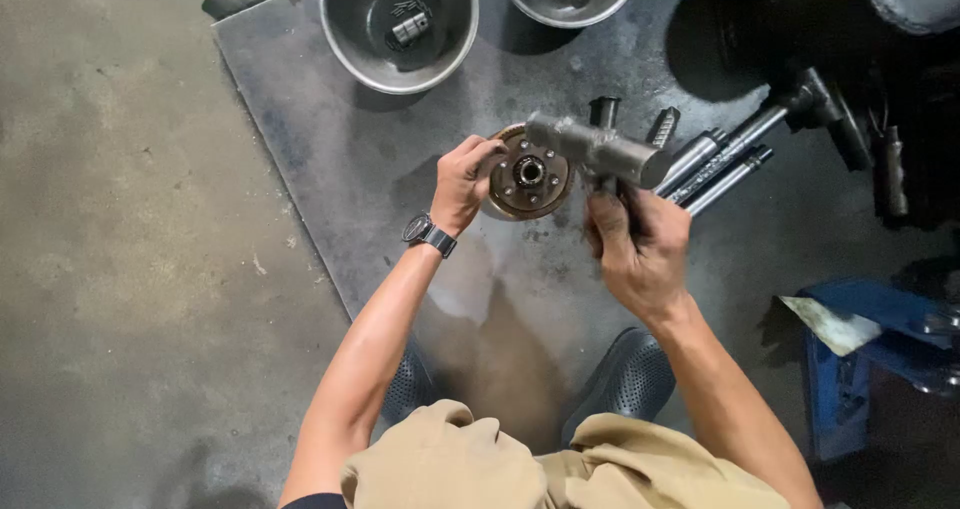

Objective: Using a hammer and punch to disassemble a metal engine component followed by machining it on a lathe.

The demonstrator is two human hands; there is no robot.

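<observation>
Disc (528, 177): gripped at nine o'clock by left hand (462, 184); right hand (635, 244) grasping hammer (598, 149), seemingly mid-tapping; next blow needs aim.

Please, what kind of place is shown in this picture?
Probably a repair workshop. On a stained metal sheet over concrete floor stand metal bowls holding small parts. The left hand holds a round disc part; the right hand holds a steel hammer.

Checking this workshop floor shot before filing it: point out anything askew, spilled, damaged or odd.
Nothing stands out. The left hand steadies a round disc part while the right hand holds a T-shaped metal tool over it. Two metal bowls sit upright; the rods lie together.
</observation>
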